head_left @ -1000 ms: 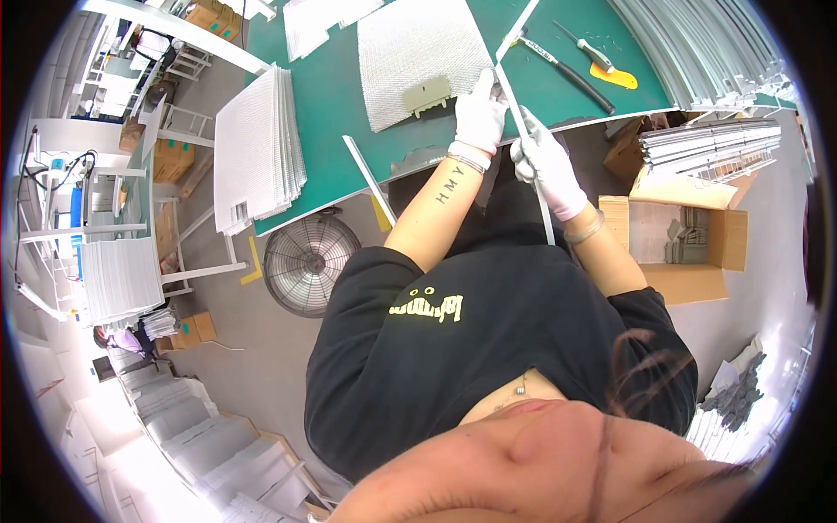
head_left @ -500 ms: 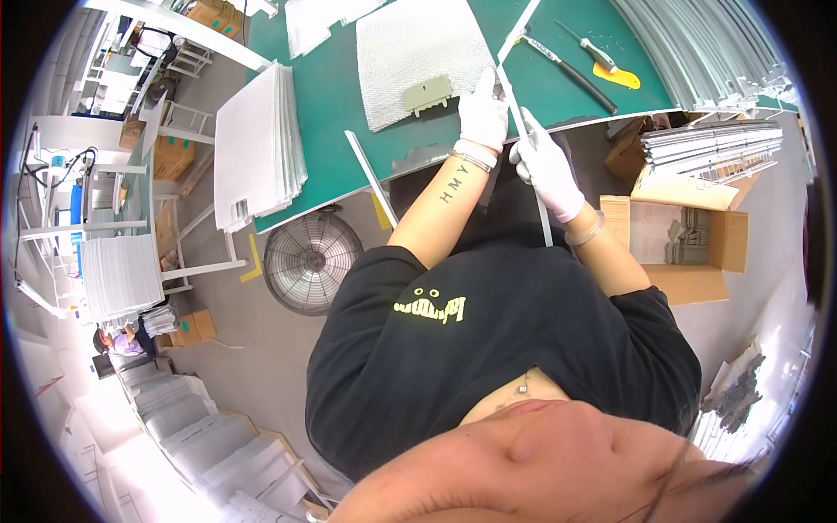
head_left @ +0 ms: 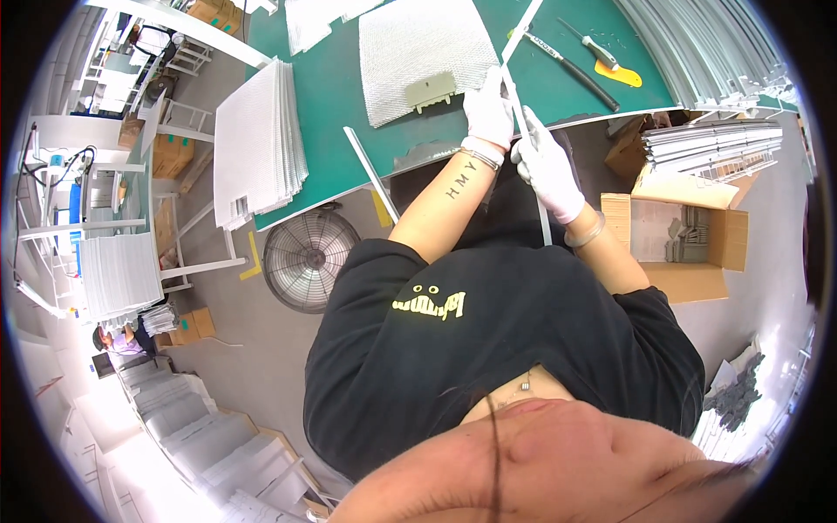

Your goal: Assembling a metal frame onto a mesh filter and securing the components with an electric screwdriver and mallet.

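My left hand (head_left: 488,115), in a white glove, is closed on a long thin white strip (head_left: 511,87) near a corner where it meets another white strip (head_left: 521,31). Lower along the same strip is my right hand (head_left: 549,170), also gloved, its fingers curled at the strip and its index finger stretched along it. The strip runs down toward my shirt. Just left of my left hand, a white mesh panel (head_left: 418,52) lies on the green table (head_left: 336,105). A small grey-green plastic piece (head_left: 429,92) sits at its near edge.
A hammer (head_left: 575,73), a screwdriver (head_left: 596,49) and a yellow scraper (head_left: 621,75) lie at the right. Grey strips (head_left: 706,44) are stacked beyond. Another white strip (head_left: 370,174) crosses the table edge. Mesh panels (head_left: 253,148) are stacked left, above a floor fan (head_left: 312,260). An open carton (head_left: 680,281) stands right.
My left hand has shifted slightly right and down along with the strip. The upper part of the grey-green piece now looks white like the panel. My right hand has hardly moved.
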Demonstrator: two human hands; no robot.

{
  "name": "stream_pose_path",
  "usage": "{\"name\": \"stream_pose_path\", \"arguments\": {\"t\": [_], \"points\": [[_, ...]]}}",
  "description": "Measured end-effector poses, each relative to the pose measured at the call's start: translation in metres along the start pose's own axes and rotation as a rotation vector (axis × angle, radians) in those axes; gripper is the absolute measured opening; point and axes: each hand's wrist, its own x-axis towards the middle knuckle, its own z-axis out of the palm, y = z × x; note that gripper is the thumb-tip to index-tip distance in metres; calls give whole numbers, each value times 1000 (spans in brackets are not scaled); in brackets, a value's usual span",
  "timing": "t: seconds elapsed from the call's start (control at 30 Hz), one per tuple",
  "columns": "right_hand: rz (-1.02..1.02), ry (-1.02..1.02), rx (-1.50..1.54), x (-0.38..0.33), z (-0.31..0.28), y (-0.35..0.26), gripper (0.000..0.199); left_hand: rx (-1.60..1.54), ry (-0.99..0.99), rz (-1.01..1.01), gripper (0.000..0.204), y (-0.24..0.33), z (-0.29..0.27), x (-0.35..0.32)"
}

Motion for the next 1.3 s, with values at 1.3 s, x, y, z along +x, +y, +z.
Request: {"name": "stream_pose_path", "arguments": {"t": [1.3], "points": [[173,-149,24,135,-56,-27,14,340,94,72,28,77,-176,-35]]}}
